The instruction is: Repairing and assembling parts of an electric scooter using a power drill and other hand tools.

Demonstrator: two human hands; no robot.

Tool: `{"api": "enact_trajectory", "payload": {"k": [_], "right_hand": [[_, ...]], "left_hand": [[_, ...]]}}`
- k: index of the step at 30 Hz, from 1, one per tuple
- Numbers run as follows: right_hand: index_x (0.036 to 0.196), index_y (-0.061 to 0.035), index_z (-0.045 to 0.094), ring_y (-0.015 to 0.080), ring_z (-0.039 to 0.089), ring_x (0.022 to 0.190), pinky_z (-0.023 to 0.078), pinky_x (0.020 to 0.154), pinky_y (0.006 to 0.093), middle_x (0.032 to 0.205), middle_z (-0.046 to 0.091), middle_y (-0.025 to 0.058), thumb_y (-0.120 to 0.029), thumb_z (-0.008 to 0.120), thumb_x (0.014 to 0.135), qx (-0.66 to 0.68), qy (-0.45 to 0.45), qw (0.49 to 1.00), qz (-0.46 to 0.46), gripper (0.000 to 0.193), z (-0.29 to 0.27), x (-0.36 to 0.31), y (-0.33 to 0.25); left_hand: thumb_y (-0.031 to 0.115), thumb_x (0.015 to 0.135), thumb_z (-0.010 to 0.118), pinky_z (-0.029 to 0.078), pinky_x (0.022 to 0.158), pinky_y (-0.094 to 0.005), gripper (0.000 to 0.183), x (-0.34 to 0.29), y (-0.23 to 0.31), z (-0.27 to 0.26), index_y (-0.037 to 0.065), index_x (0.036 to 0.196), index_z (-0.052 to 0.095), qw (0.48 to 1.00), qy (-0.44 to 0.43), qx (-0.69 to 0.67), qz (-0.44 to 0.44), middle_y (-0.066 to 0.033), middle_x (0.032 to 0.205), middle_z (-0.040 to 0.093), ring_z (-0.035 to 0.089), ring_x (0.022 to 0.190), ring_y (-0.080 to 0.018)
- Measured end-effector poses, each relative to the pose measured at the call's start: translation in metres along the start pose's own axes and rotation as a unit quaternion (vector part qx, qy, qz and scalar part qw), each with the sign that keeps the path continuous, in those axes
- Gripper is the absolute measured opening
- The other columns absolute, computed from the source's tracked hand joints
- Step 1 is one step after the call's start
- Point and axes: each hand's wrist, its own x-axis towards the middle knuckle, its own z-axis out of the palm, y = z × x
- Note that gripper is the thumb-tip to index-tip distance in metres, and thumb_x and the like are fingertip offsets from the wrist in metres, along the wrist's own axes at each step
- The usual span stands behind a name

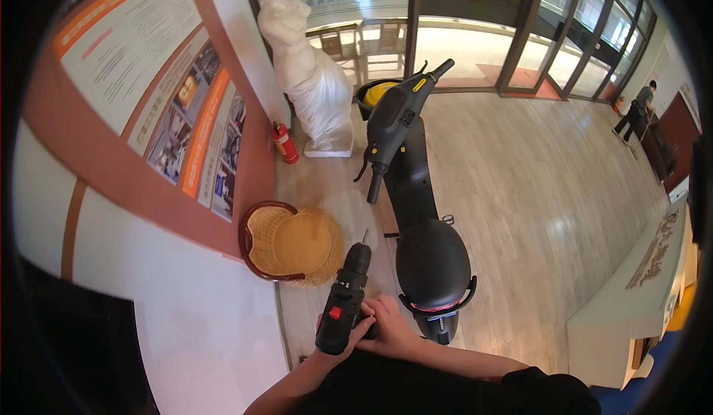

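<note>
A black cordless drill (343, 300) with a red switch is held up in front of my body, its thin bit pointing away from me. My left hand (347, 343) is closed around its grip, partly hidden by the drill's body. My right hand (392, 329) comes in from the right with its fingers curled against the dark lower part of the drill. Just beyond the hands and to the right stands a black electric scooter (432, 260), its seat toward me and its handlebar (394, 122) farther off.
A wicker chair (293, 244) stands left of the drill, by the poster wall (167, 110). Behind it are a red fire extinguisher (284, 143) and a plastic-wrapped statue (316, 81). A pale counter (631, 296) is at right. A person (637, 110) stands far right near glass doors (546, 36).
</note>
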Motion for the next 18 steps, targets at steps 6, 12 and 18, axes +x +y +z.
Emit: {"api": "enact_trajectory", "payload": {"k": [6, 12, 18], "right_hand": [[0.149, 0.0004, 0.038, 0.0374, 0.053, 0.101, 0.046, 0.091, 0.0443, 0.115, 0.056, 0.0183, -0.025, 0.09, 0.07, 0.001, 0.06, 0.996, 0.06, 0.098, -0.048, 0.056, 0.005], [0.15, 0.0039, 0.034, 0.038, 0.056, 0.1, 0.047, 0.091, 0.0444, 0.118, 0.058, 0.0189, -0.024, 0.089, 0.071, -0.056, 0.182, 0.973, 0.131, 0.1, -0.085, 0.067, 0.034], [0.128, 0.0031, 0.049, 0.0403, 0.06, 0.095, 0.05, 0.09, 0.0474, 0.099, 0.063, 0.0206, -0.032, 0.073, 0.088, -0.047, 0.38, 0.894, 0.234, 0.058, -0.091, 0.092, 0.054]], "left_hand": [[-0.002, 0.094, 0.065, 0.05, 0.091, -0.0279, 0.082, 0.092, 0.012, 0.001, 0.003, 0.162, 0.019, 0.981, -0.071, -0.161, -0.086, -0.0028, 0.111, 0.057, 0.058, 0.101, -0.0118], [0.001, 0.093, 0.067, 0.047, 0.104, -0.0341, 0.072, 0.182, -0.005, 0.035, 0.002, 0.157, 0.033, 0.96, -0.24, -0.129, -0.067, -0.007, 0.13, 0.055, 0.057, 0.117, -0.0166], [0.012, 0.098, 0.068, 0.049, 0.067, -0.0258, 0.024, 0.249, -0.03, 0.079, 0.009, 0.121, 0.063, 0.908, -0.38, -0.112, -0.14, -0.0006, 0.098, 0.062, 0.058, 0.079, -0.0096]]}}
